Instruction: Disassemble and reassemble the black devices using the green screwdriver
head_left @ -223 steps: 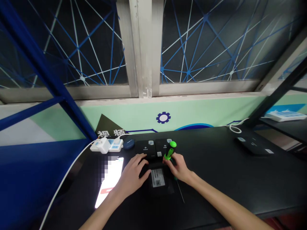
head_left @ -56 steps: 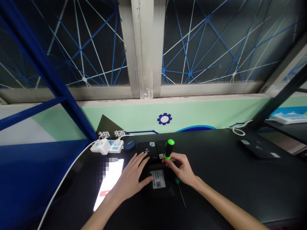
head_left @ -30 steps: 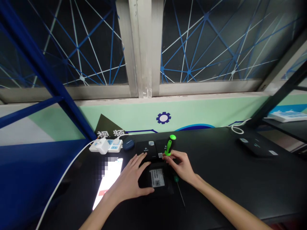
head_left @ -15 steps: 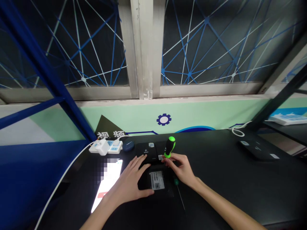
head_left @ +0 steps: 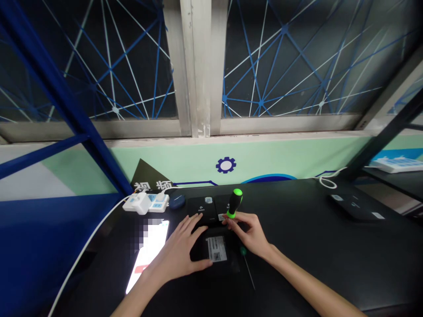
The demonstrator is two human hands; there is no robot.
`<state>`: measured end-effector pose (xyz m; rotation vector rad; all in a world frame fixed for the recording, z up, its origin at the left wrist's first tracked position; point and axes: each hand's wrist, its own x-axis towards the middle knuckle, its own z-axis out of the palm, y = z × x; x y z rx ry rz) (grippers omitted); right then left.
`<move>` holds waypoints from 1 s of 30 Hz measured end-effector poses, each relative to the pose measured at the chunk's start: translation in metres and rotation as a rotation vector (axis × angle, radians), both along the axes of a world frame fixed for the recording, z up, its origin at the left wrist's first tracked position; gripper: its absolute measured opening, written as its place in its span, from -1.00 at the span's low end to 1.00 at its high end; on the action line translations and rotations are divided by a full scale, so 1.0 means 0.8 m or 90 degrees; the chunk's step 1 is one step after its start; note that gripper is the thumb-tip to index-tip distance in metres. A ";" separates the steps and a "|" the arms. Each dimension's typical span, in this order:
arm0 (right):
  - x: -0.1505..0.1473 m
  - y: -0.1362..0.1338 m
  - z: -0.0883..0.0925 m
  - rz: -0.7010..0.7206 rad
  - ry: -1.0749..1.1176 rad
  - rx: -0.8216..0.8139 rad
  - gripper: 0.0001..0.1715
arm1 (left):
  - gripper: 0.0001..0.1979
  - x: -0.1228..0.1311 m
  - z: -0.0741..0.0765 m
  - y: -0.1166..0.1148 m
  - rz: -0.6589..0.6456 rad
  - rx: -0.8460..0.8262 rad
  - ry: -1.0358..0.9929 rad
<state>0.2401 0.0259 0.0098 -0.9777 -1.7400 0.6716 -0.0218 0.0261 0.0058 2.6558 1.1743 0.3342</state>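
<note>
My right hand (head_left: 249,231) pinches a screwdriver (head_left: 235,203) low on its black and bright green handle, which stands nearly upright. Its shaft and tip are hidden by my fingers. My left hand (head_left: 180,253) lies with fingers spread over the left side of a flat black device (head_left: 233,264) that bears a white printed label (head_left: 217,248). The thumb rests by the label's lower edge; the fingertips reach a black panel (head_left: 202,215) behind. A second screwdriver (head_left: 248,269), thin with a dark green handle, lies just right of the device, below my right hand.
Left of my hands is a lit phone (head_left: 150,251). Behind it are a white power strip (head_left: 158,204) with plugs and a dark blue mouse-like object (head_left: 176,201). Another flat black device (head_left: 355,208) lies far right, near a white cable (head_left: 327,180). Wall and window border the table.
The screwdriver's handle has tilted very slightly to the right. Both hands keep almost the same place, and nothing else has visibly moved.
</note>
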 end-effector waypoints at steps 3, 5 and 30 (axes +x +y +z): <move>-0.001 0.001 -0.002 -0.013 -0.004 -0.003 -0.78 | -0.20 0.000 0.000 0.000 0.005 -0.003 0.008; -0.002 0.002 -0.003 -0.026 -0.005 0.001 -0.77 | -0.20 0.000 0.000 0.000 0.004 -0.001 0.008; -0.006 0.001 -0.005 -0.012 0.002 0.003 -0.77 | -0.34 0.001 -0.002 0.000 0.003 0.009 0.001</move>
